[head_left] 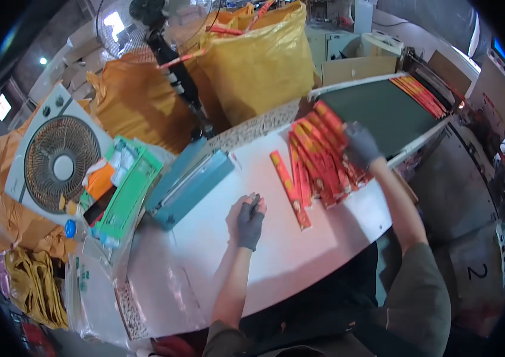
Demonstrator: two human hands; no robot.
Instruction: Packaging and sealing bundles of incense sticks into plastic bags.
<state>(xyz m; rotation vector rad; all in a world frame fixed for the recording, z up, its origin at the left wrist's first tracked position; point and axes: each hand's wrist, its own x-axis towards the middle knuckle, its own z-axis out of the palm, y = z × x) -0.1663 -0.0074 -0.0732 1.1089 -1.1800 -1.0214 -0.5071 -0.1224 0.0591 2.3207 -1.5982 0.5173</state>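
Several long, slim red packets with yellow marks [324,154] lie in an overlapping fan on the white tabletop [223,262]. One red packet [290,189] lies apart, just left of the fan. My right hand [361,144], in a grey glove with bare fingertips, is at the fan's right side by the belt, its fingers stretched out against the packets. Nearer to me, my left hand [251,220] in a matching glove hovers over the tabletop left of the single packet. Its fingers are curled in, and what they hold, if anything, is hidden.
A dark green conveyor belt [377,110] meets the table at the far right, with more red packets [422,95] on it. Left stand a blue-grey tray [193,190], a green basket [127,193] and a box fan [62,160]. Large yellow sacks [258,65] stand behind the table.
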